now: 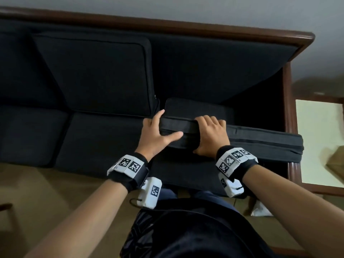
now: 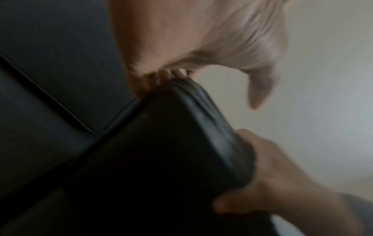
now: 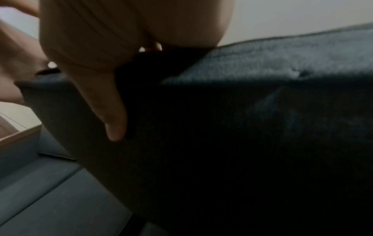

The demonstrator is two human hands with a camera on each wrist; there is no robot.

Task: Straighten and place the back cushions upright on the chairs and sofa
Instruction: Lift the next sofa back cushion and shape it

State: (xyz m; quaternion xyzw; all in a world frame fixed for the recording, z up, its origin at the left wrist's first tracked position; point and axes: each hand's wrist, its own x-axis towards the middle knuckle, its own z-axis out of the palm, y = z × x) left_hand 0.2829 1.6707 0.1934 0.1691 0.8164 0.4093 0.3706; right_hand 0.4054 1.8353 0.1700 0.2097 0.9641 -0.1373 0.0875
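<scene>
The scene is viewed by the head camera from above, facing forward and steeply down over the forearms onto the sofa (image 1: 115,75), with the wall behind it and the floor beneath also taken in. The left wrist view is taken at very close range along the left hand (image 2: 201,39) toward the corner of the black back cushion (image 2: 171,143), while the right wrist view is taken equally close along the right hand (image 3: 121,47) across that cushion's face. The cushion and both hands are shared by all three views, and both wrist views are blurred.
</scene>
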